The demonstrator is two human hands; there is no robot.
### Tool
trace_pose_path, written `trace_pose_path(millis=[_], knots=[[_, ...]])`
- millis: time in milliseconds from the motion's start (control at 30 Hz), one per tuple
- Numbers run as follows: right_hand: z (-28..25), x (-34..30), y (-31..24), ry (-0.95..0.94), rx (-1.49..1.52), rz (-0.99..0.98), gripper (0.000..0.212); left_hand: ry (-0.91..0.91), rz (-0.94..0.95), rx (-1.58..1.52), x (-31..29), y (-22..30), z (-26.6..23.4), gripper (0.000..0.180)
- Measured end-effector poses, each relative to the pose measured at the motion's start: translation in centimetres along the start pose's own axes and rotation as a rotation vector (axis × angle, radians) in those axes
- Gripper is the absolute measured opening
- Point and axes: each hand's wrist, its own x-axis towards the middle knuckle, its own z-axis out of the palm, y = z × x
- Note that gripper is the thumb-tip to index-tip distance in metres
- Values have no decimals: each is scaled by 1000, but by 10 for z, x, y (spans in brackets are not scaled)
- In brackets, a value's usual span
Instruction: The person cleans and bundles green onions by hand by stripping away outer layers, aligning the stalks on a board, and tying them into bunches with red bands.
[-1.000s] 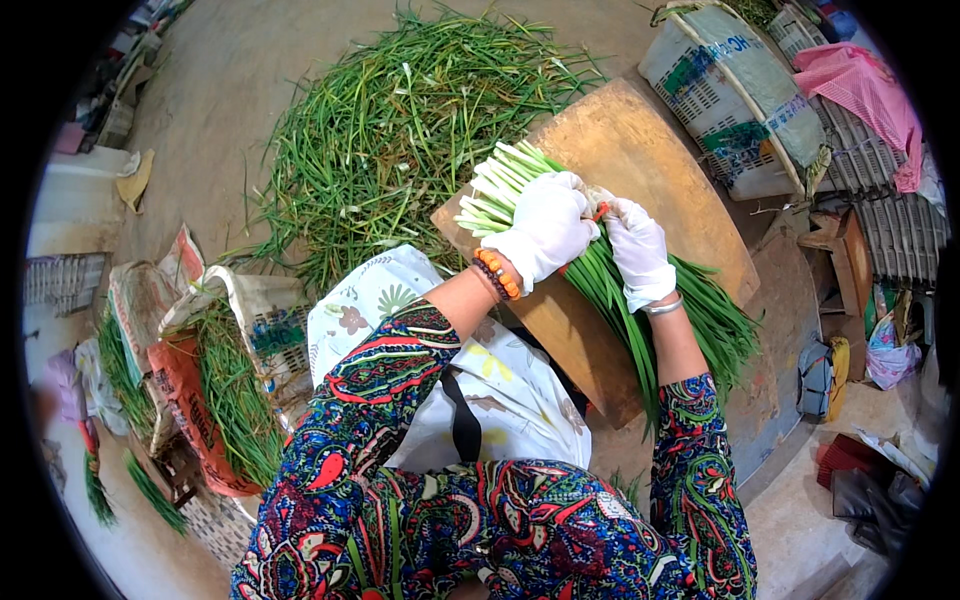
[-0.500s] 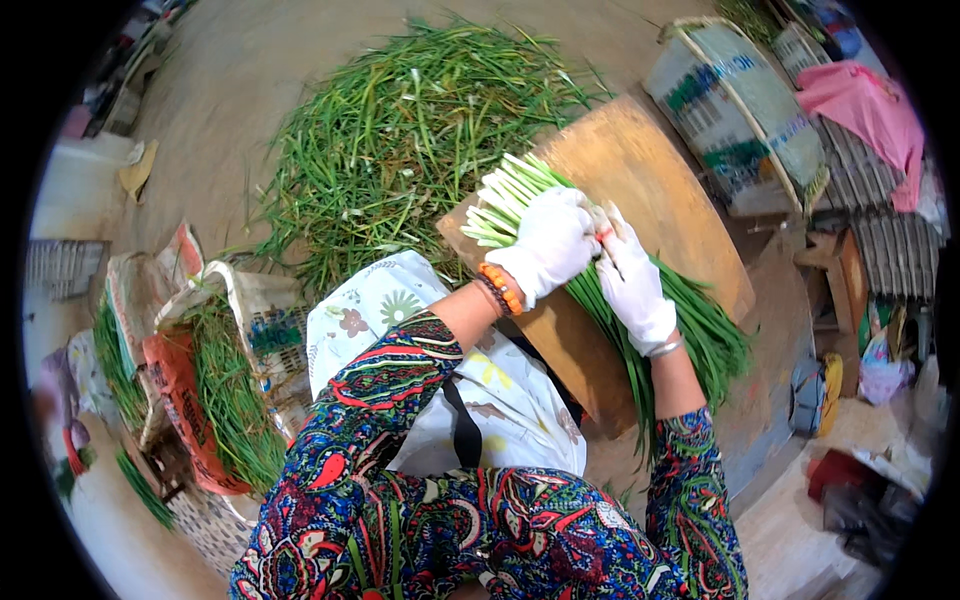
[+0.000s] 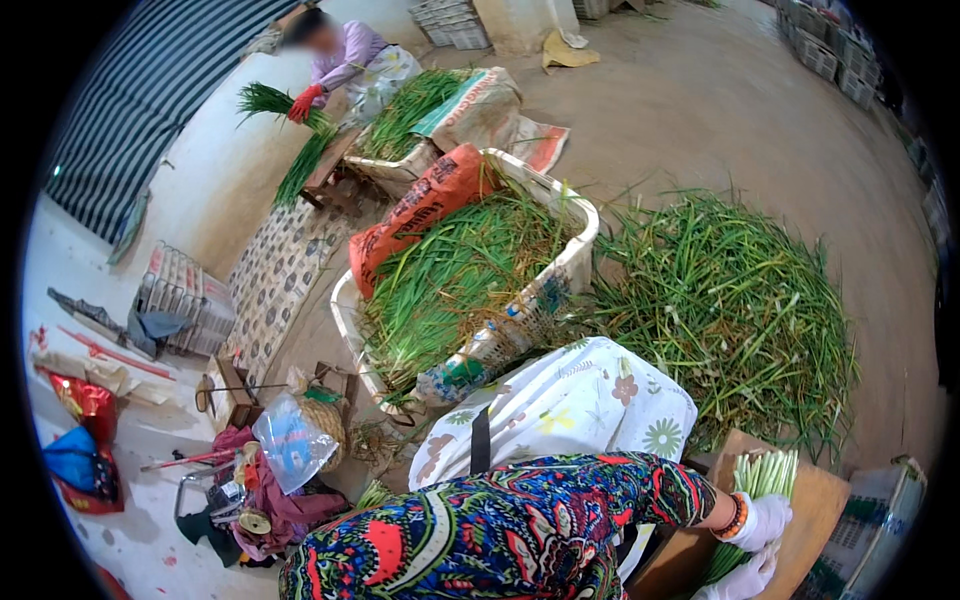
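Bunch of green stalks (image 3: 767,474): prob. light and limber, w/ soft leaves that'd crease or bruise if squeezed; maybe slick if damp, can't tell. Best hold, I'd judge, is round the firmer pale end, whole bundle at once, so single stalks don't slide out. Looks: many thin, straight stems packed side by side, near-white at the tips, turning green farther down. It lies on a tan wooden board (image 3: 823,492), pale end near the upper edge, btwn the upper L corner and the R corner; leaves run toward the bottom of view, partly hidden by the hands. L hand (image 3: 762,521), white-gloved, lies across the bunch, fingers pressed together and curled over it. R hand (image 3: 743,578), also gloved, is just below; the view's bottom edge crops it, so can't tell if its fingers pinch anything. Beyond the board's upper L corner: big pile of loose green leaves (image 3: 735,315).
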Motion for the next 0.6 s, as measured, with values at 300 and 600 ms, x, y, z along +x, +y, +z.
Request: trace_pose_path(millis=[300,600], knots=[[5,2,-4,133,176,-155,23,-218,16,-293,14,-13,-23,39],[5,-2,-7,79,181,-137,25,-241,119,-34,9,-6,-23,35]])
